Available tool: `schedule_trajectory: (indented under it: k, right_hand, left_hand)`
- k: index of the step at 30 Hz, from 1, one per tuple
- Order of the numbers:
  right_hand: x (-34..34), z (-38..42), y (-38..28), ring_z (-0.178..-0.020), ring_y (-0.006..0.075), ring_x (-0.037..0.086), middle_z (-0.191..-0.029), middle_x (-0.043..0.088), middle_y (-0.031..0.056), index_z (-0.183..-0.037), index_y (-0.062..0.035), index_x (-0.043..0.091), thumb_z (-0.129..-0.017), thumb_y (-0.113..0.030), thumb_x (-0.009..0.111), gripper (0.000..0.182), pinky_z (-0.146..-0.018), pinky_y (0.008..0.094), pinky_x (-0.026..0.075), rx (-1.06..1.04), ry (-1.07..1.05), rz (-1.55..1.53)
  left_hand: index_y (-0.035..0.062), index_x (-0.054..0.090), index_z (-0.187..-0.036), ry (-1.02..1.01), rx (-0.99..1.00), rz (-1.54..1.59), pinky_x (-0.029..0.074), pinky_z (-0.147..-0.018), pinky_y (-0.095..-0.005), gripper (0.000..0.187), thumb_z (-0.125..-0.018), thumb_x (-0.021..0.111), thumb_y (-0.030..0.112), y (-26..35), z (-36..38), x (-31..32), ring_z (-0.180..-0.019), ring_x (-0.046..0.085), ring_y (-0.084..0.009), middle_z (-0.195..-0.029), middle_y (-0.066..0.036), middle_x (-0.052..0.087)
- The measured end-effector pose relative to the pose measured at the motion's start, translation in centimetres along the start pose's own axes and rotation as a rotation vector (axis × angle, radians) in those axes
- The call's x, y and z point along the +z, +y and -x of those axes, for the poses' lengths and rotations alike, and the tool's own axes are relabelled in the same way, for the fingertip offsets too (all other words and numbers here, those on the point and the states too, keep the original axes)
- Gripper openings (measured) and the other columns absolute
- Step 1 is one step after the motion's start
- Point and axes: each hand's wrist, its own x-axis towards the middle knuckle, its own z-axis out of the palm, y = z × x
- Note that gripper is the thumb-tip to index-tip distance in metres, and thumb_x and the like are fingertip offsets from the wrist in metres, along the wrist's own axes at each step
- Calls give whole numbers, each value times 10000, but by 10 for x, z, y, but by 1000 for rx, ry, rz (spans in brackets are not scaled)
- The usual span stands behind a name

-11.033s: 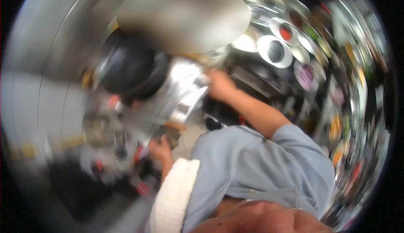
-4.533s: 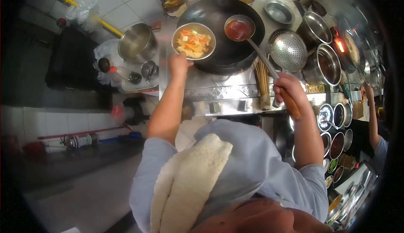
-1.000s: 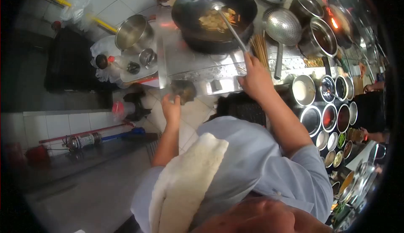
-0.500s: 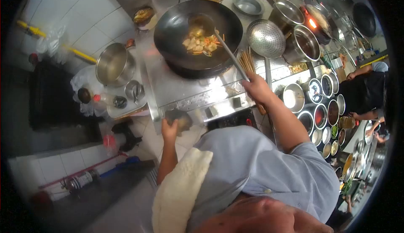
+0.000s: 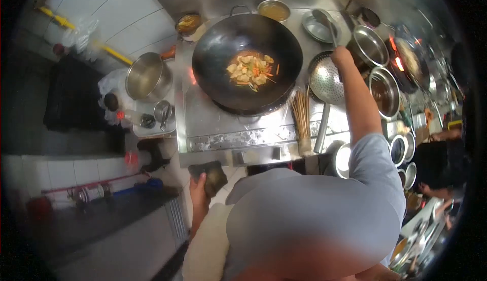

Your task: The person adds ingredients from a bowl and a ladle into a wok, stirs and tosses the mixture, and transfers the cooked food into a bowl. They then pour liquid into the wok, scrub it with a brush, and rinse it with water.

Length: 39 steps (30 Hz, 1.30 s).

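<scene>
My right hand (image 5: 343,57) is closed round the handle of a ladle (image 5: 333,31). The ladle's head overlaps a shallow metal bowl (image 5: 311,27) at the back right of the stove. Low by the stove's front edge, my left hand (image 5: 199,194) grips a dark folded cloth (image 5: 215,174). A black wok (image 5: 213,40) stands on the burner, with sliced pale pieces and carrot strips (image 5: 249,71) lying in its middle. Under my right forearm lies a perforated skimmer (image 5: 326,81), its handle pointing toward me. A bamboo wok brush (image 5: 302,121) rests beside it.
Metal pots (image 5: 383,91) stand to the right, near a flaming burner (image 5: 397,60). A bowl of yellowish liquid (image 5: 274,11) sits behind the wok. Left of the stove are a deep pot (image 5: 148,78) and a bottle (image 5: 133,117). Another person (image 5: 440,162) is at far right.
My right hand has lifted the ladle out of the wok and carried it right and back to the shallow bowl. My left hand still holds the cloth. The view has shifted slightly.
</scene>
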Motion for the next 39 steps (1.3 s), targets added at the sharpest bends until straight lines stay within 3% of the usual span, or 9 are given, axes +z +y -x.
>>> schedule_trajectory:
  k: [4,7,12,20,24,28,30,35,39]
  right_hand:
    - [54,-103,47,-713,320,719,-850,726,199,-843,27,729,-817,-121,603,196,-688,400,573,-283,-382,305]
    - [21,-59,39,-480,141,510,-572,513,30,-798,-42,590,-915,-144,574,156,-450,274,424,431,-406,-1423]
    - [-23,-11,51,-512,192,527,-656,559,70,-852,0,561,-903,-153,588,164,-445,328,423,318,-390,-1450]
    - [56,54,50,-1027,464,641,-1081,664,295,-1397,-21,443,-860,-145,566,565,-894,489,507,22,337,-139]
    - [-32,115,-12,-602,237,653,-781,659,123,-1077,39,552,-894,-222,632,329,-555,377,530,221,-203,-945]
    - [-24,230,-34,-479,107,509,-670,543,11,-1106,-15,603,-913,-167,601,246,-458,257,418,211,-142,-1516]
    - [-47,307,-39,-457,104,499,-621,560,24,-1208,1,567,-911,-163,588,340,-463,226,398,306,-116,-1504]
    - [-76,487,-17,-452,115,489,-637,525,16,-1308,3,529,-897,-80,589,423,-433,257,397,619,-119,-1449]
    - [-97,579,-7,-498,141,546,-706,599,75,-1358,-24,504,-879,-58,592,487,-481,295,443,834,-133,-1045]
  left_hand:
    - [-7,429,-1367,124,31,-112,515,-954,-410,444,-966,588,102,-6,40,13,-1118,600,-291,-1260,-165,575]
    - [-11,443,-1354,229,-61,-208,517,-949,-404,441,-966,600,128,-2,56,30,-1117,600,-284,-1258,-167,578]
    - [-7,455,-1355,131,-39,-164,491,-983,-399,451,-961,617,140,1,43,56,-1136,590,-268,-1278,-154,578]
    - [5,493,-1333,-47,11,-329,465,-979,-358,433,-943,621,143,-7,-19,62,-1100,592,-229,-1227,-122,606]
    - [-10,586,-1199,-161,-106,-350,494,-827,-333,363,-856,633,100,-22,-59,21,-937,610,-195,-1044,-98,652]
    - [-25,618,-1145,-143,-83,-663,490,-808,-355,356,-856,696,169,-67,-116,-38,-900,625,-254,-971,-128,645]
    - [-58,621,-1120,-22,347,-1326,486,-847,-399,419,-852,754,235,-72,-114,-38,-907,633,-316,-952,-177,658]
    - [-99,573,-1162,-103,83,-1367,470,-903,-398,513,-852,775,255,-62,-112,-44,-1032,610,-341,-1086,-218,641]
    - [-68,536,-1205,-171,571,-1107,490,-861,-371,460,-891,730,207,-37,-86,-4,-949,624,-294,-1071,-186,633]
